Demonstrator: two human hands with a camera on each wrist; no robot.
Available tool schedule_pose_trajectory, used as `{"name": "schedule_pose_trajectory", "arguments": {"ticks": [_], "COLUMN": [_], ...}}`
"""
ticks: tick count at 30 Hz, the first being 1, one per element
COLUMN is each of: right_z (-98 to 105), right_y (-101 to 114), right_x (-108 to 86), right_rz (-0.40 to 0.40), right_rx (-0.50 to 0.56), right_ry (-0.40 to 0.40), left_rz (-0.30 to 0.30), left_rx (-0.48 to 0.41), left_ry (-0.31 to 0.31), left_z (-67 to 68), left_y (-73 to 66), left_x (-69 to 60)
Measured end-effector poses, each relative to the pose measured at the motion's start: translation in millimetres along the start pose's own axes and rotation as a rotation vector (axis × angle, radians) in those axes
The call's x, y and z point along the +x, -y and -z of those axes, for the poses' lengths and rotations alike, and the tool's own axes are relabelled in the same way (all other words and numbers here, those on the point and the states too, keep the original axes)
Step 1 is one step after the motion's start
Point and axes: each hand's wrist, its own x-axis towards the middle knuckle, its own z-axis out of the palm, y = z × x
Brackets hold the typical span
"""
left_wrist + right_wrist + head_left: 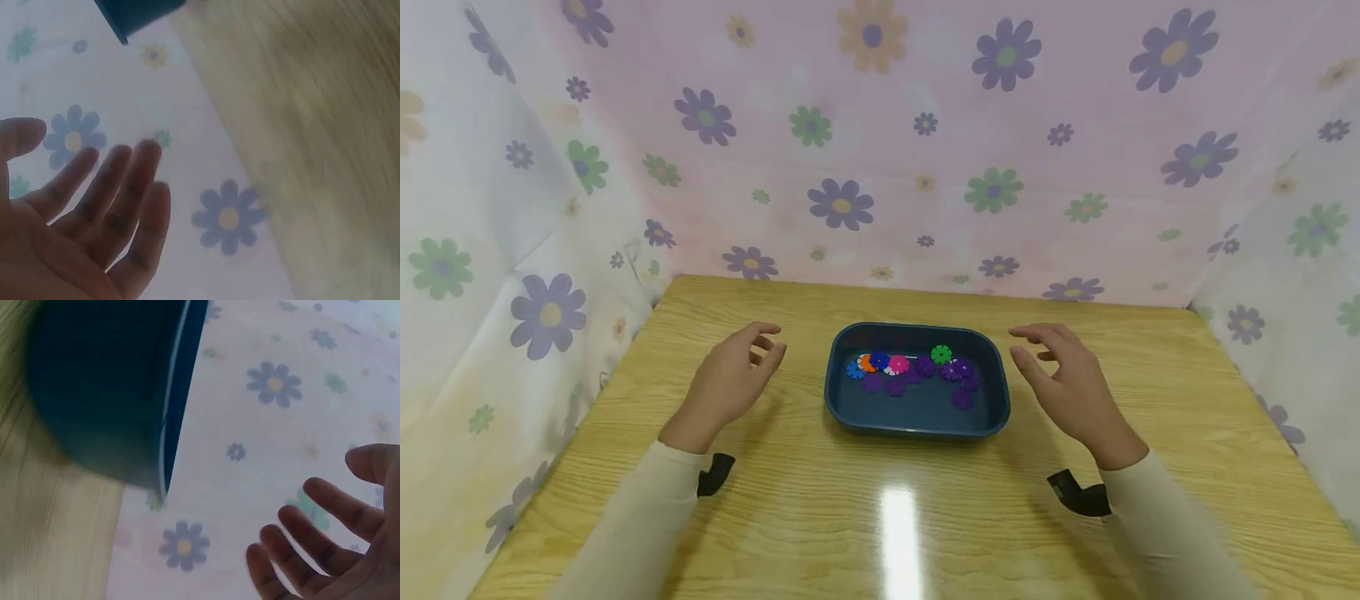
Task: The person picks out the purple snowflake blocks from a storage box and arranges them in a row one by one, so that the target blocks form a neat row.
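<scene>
Tray point(910, 414): on the worktop point(805, 508), notched discs point(898, 364) lying inside.
Left hand point(726, 379): left of the tray, fingers relaxed, holding nothing.
Right hand point(1069, 387): near the tray's rim, fingers relaxed, empty.

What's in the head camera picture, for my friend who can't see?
A dark-blue rounded rectangular tub of small, mostly purple notched plastic discs sits on a yellowish wood-grain table. A person's empty left grip and right grip hover on either side.
</scene>
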Motion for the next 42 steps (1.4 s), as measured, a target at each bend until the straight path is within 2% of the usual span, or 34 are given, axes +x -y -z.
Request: {"name": "schedule_pose_trajectory", "arguments": {"ticks": [3, 6, 8, 11, 15, 21, 24, 28, 33, 38, 42], "right_z": [-12, -23, -32, -46, -70, -105, -116, -125, -134, -142, -147], "right_y": [11, 21, 27, 38, 51, 60, 58, 55, 53, 53, 53], "right_x": [6.8, 16.9, 23.4, 31.9, 39.9, 50.6, 56.2, 60.4, 61.7, 63.3, 64.1], "right_rz": [0.025, 0.047, 0.051, 0.038, 0.013, -0.023, -0.043, -0.051, -0.025, 0.011, 0.016], "right_rx": [0.084, 0.154, 0.184, 0.243, 0.272, 0.221, 0.195, 0.141, 0.089, 0.081, 0.063], "right_ry": [-0.060, -0.073, -0.045, 0.038, 0.130, 0.241, 0.298, 0.384, 0.500, 0.559, 0.598], "left_rz": [0.037, 0.051, 0.058, 0.063, 0.071, 0.084, 0.085, 0.111, 0.136, 0.134, 0.132], "left_rx": [-0.169, -0.265, -0.319, -0.378, -0.441, -0.509, -0.535, -0.582, -0.623, -0.652, -0.708], "left_ry": [0.076, 0.147, 0.188, 0.232, 0.267, 0.281, 0.267, 0.252, 0.284, 0.315, 0.352], "left_z": [-9.8, -22.5, -32.4, -45.0, -54.3, -54.5, -52.6, -50.5, -49.4, -48.8, -50.3], "left_y": [2.8, 6.0, 7.4, 7.3, 6.9, 7.9, 9.0, 13.3, 22.5, 29.5, 33.8], "left_x": [5.4, 12.5, 17.0, 21.3, 21.7, 19.6, 19.7, 18.3, 15.2, 14.6, 13.6]}}
